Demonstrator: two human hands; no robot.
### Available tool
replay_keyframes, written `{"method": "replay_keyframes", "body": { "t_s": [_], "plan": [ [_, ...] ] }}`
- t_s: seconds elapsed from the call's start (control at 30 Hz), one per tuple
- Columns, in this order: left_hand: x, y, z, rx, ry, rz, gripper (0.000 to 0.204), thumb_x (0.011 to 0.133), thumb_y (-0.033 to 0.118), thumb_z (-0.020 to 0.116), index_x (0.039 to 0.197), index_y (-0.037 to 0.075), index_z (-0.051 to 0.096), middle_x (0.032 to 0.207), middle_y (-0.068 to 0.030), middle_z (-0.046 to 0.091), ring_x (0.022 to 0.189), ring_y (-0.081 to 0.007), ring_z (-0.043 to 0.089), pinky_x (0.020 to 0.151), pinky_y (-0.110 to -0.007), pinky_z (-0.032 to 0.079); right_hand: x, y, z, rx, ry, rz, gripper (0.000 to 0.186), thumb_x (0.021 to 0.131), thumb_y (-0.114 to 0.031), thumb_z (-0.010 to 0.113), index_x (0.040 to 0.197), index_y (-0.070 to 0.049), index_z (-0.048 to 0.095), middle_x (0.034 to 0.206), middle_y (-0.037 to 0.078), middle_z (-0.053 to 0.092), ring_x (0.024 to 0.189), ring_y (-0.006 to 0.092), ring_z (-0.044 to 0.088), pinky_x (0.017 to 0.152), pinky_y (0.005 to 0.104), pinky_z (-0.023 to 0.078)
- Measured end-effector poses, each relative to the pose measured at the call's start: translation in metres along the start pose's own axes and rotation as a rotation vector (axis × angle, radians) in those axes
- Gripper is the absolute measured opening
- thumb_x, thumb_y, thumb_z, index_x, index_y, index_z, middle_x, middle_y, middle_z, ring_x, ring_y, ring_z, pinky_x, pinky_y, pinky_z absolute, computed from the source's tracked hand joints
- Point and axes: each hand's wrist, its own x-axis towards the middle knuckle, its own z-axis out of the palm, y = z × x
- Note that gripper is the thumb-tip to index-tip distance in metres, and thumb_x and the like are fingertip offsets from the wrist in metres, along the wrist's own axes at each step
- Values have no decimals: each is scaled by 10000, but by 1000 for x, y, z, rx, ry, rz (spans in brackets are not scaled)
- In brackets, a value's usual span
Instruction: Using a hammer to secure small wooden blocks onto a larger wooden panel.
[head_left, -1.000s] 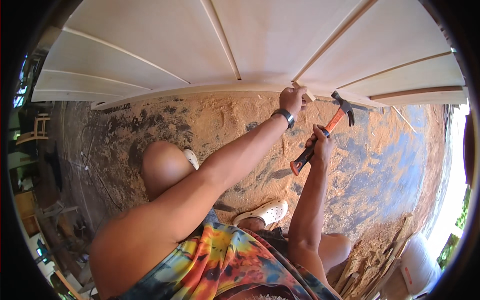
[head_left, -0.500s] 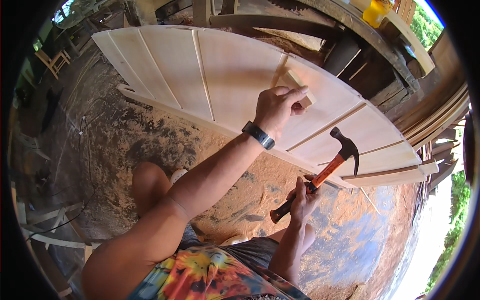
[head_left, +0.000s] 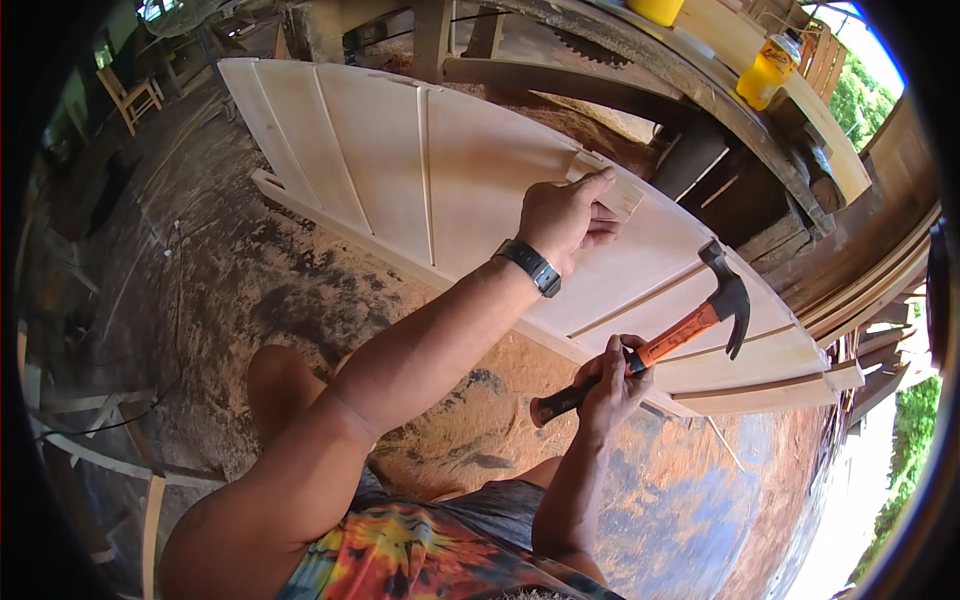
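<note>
My left hand [head_left: 566,222], a dark watch on its wrist, pinches a small pale wood block [head_left: 624,197] by one end. The block is at the upper part of a large pale wooden panel [head_left: 490,150]; I cannot tell whether it touches the panel. The panel stands tilted before me, with a curved top edge and several thin strips running across its face. In my right hand [head_left: 614,388] is a claw hammer [head_left: 680,336] with an orange and black handle. Its dark head points up and away, in front of the panel's right part, apart from the block.
Behind the panel is a workbench [head_left: 690,75] with a toothed saw blade [head_left: 592,48] and a yellow drink bottle [head_left: 770,70]. Sawdust covers the floor [head_left: 330,270]. A wooden chair [head_left: 128,98] stands far left. Long boards [head_left: 880,262] are stacked at the right.
The hammer has risen and shifted right with my right hand. My left hand has turned the wood block, so a broader face shows near the panel's top edge. The whole view has shifted slightly.
</note>
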Motion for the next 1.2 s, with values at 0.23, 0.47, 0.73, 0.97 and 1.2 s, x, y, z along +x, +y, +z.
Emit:
{"method": "replay_keyframes", "body": {
  "t_s": [0.23, 0.47, 0.73, 0.97, 1.2],
  "plan": [
    [4, -3, -2, 30, 67, 53, 399, 913, 331, 674, 1139, 7, 619, 896, -183, 689, 773, -248, 703, 698, -340, 598, 12, -4, 1, -193, -170, 90, 192, 923, -22, 613, 1067, 47, 507, 585, 23, 512, 382, 87, 480, 349, 232, 358],
    [1, -5, 1, 67, 83, 65, 411, 920, 344, 663, 1151, 7, 620, 890, -183, 685, 781, -251, 705, 709, -342, 596, 7, 2, -3, -75, -130, 33, 216, 904, 1, 621, 1079, 57, 508, 567, 14, 500, 391, 87, 491, 352, 225, 366],
    [-29, -86, 56, 177, -168, -110, 347, 911, 311, 685, 992, -24, 639, 844, -133, 690, 720, -189, 707, 639, -281, 590, -9, -2, -60, -77, 31, 0, 219, 905, -10, 629, 1075, 51, 505, 552, 28, 512, 391, 100, 499, 374, 229, 388],
    [-22, -138, 153, 61, -185, 65, 375, 885, 268, 720, 664, -15, 613, 613, -94, 637, 488, -123, 597, 461, -230, 480, -9, -35, -116, -126, 228, -118, 226, 915, -23, 631, 1094, 36, 505, 563, 15, 468, 384, 90, 462, 349, 218, 364],
    [-14, -125, 149, -82, -107, -53, 281, 896, 227, 704, 948, -42, 641, 850, -141, 675, 733, -202, 677, 685, -297, 615, -24, -45, -141, -163, 288, -105, 189, 906, 3, 616, 1061, 32, 511, 529, 24, 493, 366, 97, 484, 351, 226, 382]
  ]
}}
